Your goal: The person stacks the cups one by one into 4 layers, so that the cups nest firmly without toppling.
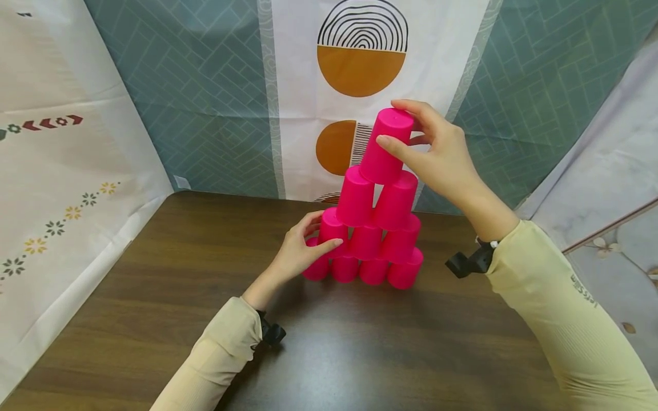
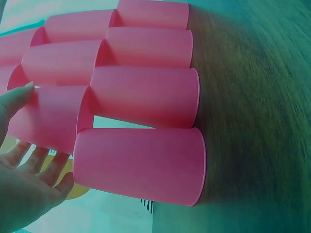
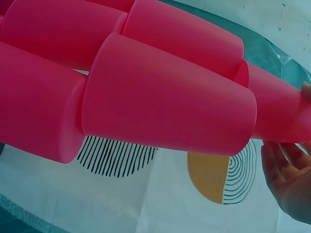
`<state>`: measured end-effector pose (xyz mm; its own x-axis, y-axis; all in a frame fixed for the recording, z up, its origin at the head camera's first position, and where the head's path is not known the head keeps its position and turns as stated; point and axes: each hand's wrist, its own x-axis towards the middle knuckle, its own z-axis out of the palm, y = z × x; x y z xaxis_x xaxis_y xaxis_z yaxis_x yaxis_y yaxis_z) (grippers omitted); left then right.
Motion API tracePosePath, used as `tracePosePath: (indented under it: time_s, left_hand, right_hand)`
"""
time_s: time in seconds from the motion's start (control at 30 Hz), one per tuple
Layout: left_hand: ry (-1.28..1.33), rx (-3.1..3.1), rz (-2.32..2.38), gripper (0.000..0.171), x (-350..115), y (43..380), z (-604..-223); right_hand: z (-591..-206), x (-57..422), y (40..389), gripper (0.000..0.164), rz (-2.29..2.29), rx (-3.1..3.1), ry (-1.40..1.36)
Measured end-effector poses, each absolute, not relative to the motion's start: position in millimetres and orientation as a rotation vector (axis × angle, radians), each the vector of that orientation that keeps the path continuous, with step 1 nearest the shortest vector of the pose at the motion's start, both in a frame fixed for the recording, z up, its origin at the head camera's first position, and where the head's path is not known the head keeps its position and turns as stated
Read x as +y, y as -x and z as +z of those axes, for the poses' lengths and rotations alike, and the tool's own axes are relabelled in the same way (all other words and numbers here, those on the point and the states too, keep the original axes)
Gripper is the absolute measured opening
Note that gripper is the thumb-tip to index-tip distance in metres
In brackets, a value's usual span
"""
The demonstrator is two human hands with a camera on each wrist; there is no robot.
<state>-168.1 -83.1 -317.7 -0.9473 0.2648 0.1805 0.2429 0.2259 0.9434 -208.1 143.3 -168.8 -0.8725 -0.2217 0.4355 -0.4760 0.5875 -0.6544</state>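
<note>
Upside-down pink cups stand in a pyramid on the table. At the peak, the top cup (image 1: 381,162) sits over the seam of the two cups below, gripped by my right hand (image 1: 437,151) with the thumb in front and fingers behind. In the right wrist view that top cup (image 3: 277,107) meets the narrow ends of the pair. My left hand (image 1: 293,251) holds the left cup (image 2: 53,119) of the row above the base, its thumb at the front and its fingers round the far side. Beneath it stands the left base cup (image 2: 141,165).
The dark wooden table (image 1: 180,319) extends in front and to both sides of the pyramid. Close behind hangs a patterned cloth (image 1: 211,114). White cloths (image 1: 61,171) line the left and right sides. Each wrist carries a small black camera (image 1: 470,261).
</note>
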Motion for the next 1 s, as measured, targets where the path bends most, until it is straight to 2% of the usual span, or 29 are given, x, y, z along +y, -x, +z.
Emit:
tracePosePath:
  time_s: [0.53, 0.77, 1.0]
  left_hand:
    - [-0.502, 2.452, 1.871, 0.057, -86, 167, -317]
    - [-0.531, 2.476, 1.857, 0.067, -91, 181, -351]
    - [-0.474, 2.644, 1.741, 0.066, -105, 168, -352]
  right_hand:
    - [-169, 138, 210, 0.059, 1.185, -2.513, -0.586]
    - [-171, 144, 207, 0.063, 1.182, -2.548, -0.533]
    - [-194, 169, 195, 0.065, 1.076, -2.531, -0.612]
